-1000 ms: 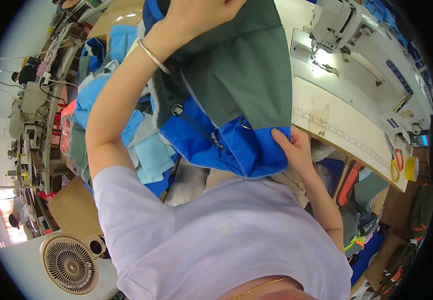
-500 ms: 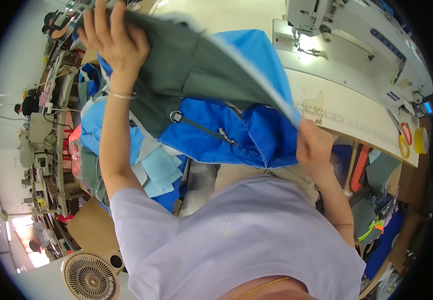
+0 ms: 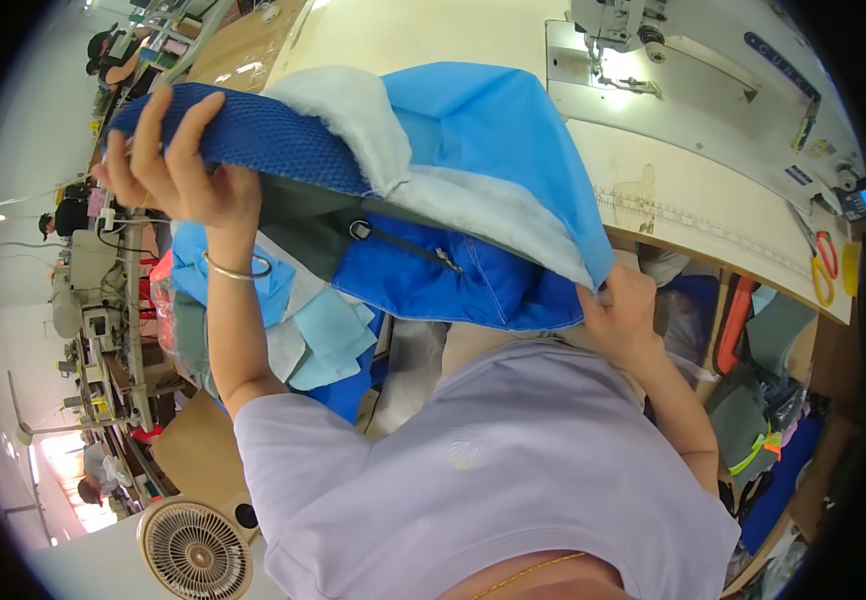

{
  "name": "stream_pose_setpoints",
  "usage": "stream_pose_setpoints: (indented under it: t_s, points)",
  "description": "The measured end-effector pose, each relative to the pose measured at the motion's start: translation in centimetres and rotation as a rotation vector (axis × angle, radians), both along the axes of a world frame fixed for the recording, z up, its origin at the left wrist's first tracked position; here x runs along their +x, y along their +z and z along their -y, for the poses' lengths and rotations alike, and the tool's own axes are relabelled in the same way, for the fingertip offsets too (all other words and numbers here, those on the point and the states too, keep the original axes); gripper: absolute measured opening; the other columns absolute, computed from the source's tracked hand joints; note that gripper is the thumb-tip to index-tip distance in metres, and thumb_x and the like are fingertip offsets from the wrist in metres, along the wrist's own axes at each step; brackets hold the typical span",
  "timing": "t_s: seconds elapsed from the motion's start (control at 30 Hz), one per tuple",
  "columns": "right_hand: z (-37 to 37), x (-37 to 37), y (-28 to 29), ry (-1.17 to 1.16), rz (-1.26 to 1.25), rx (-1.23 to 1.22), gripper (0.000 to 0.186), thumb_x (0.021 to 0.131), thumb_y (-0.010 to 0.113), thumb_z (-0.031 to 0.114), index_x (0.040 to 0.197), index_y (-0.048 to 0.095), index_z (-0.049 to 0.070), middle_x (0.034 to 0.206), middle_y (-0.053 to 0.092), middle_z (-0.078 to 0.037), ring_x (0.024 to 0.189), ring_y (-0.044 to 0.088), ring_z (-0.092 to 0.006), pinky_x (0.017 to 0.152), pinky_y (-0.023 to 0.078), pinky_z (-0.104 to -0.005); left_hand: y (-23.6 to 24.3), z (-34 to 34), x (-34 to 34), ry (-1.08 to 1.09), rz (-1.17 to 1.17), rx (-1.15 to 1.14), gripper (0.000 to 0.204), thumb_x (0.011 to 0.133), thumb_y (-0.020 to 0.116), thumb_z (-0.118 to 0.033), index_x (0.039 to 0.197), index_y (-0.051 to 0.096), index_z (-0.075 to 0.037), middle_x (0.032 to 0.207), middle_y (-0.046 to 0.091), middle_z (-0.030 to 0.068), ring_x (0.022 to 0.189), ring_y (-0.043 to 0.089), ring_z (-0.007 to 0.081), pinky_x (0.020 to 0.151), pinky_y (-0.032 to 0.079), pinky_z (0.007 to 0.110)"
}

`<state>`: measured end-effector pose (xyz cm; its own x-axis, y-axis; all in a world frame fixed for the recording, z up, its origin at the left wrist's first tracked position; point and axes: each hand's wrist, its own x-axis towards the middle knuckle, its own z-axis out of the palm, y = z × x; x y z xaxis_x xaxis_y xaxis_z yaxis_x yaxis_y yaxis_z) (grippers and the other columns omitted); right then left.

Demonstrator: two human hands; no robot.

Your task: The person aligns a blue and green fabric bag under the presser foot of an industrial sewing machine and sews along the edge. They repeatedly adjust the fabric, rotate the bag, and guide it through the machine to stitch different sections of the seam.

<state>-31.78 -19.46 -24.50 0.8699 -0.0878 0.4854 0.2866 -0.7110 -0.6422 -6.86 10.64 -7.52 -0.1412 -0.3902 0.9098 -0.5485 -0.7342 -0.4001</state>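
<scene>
A large sewn fabric piece [image 3: 483,110], like part of a bag, is stretched between my hands in front of the table. It shows light blue cloth, white fluffy padding [image 3: 353,120], dark green cloth and a blue mesh padded strip [image 3: 283,140]. My left hand [image 3: 193,175] is raised at the far left, fingers curled round the mesh strip's end. At the lower right corner, my right hand [image 3: 623,310] pinches the light blue cloth and padding edge. Below hangs a bright blue section [image 3: 433,275] with a cord, a ring [image 3: 361,230] and a zip pull.
A sewing machine [image 3: 613,65] stands on the pale table [image 3: 693,200] at the right. Scissors [image 3: 823,265] and yellow tape [image 3: 850,270] lie by its edge. Cut cloth pieces [image 3: 328,340] are heaped at my left. A fan [image 3: 196,550] stands lower left; people work farther off.
My left hand has come down and left, tilting the piece so that the white padding and blue mesh strip now show. My right hand keeps its corner, slightly lower.
</scene>
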Motion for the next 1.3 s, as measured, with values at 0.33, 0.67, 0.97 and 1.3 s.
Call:
stream_pose_setpoints:
  t_s: [0.33, 0.67, 0.97, 1.3]
  points:
    - [-0.8, 0.4, 1.2, 0.069, -0.071, 0.271, 0.034, 0.081, 0.061, -0.007, 0.114, 0.064, -0.002, 0.094, 0.064, -0.019, 0.080, 0.064, -0.0352, 0.068, 0.049, -0.0356, 2.8, 1.1, -0.9, -0.108, -0.010, 0.098, 0.015, 0.074, 0.078, -0.028, 0.088, 0.076, -0.024, 0.127, 0.067, 0.0029, 0.126, 0.048, 0.0285, 0.114, 0.025, 0.046]
    - [0.4, -0.3, 1.3, 0.319, -0.335, 0.610, 0.020, 0.085, 0.054, -0.002, 0.100, 0.068, -0.006, 0.089, 0.067, -0.010, 0.078, 0.061, -0.0150, 0.068, 0.046, -0.0272, 4.6, 4.8, -1.3, -0.062, -0.242, 0.278, 0.014, 0.060, 0.057, 0.005, 0.066, 0.056, -0.008, 0.072, 0.059, 0.0074, 0.089, 0.059, 0.0319, 0.090, 0.042, 0.042]
    - [2.0, -0.1, 3.3, 0.526, -0.323, 0.692, 0.018, 0.086, 0.063, 0.004, 0.098, 0.069, -0.008, 0.083, 0.070, -0.006, 0.077, 0.060, -0.0091, 0.071, 0.048, -0.0252, 4.5, 4.5, 0.5, -0.115, -0.266, 0.245, 0.016, 0.060, 0.056, 0.006, 0.067, 0.058, -0.008, 0.070, 0.056, 0.0092, 0.077, 0.055, 0.0299, 0.074, 0.041, 0.038]
    - [-1.2, 2.9, 6.3, 0.084, -0.306, 0.694, 0.021, 0.097, 0.069, 0.016, 0.105, 0.073, -0.003, 0.088, 0.071, 0.000, 0.080, 0.058, -0.0050, 0.072, 0.048, -0.0236, 8.0, 6.7, -3.9, 0.056, -0.488, 0.260, 0.007, 0.072, 0.064, -0.006, 0.072, 0.069, -0.001, 0.071, 0.065, 0.0142, 0.067, 0.060, 0.0314, 0.067, 0.046, 0.038]
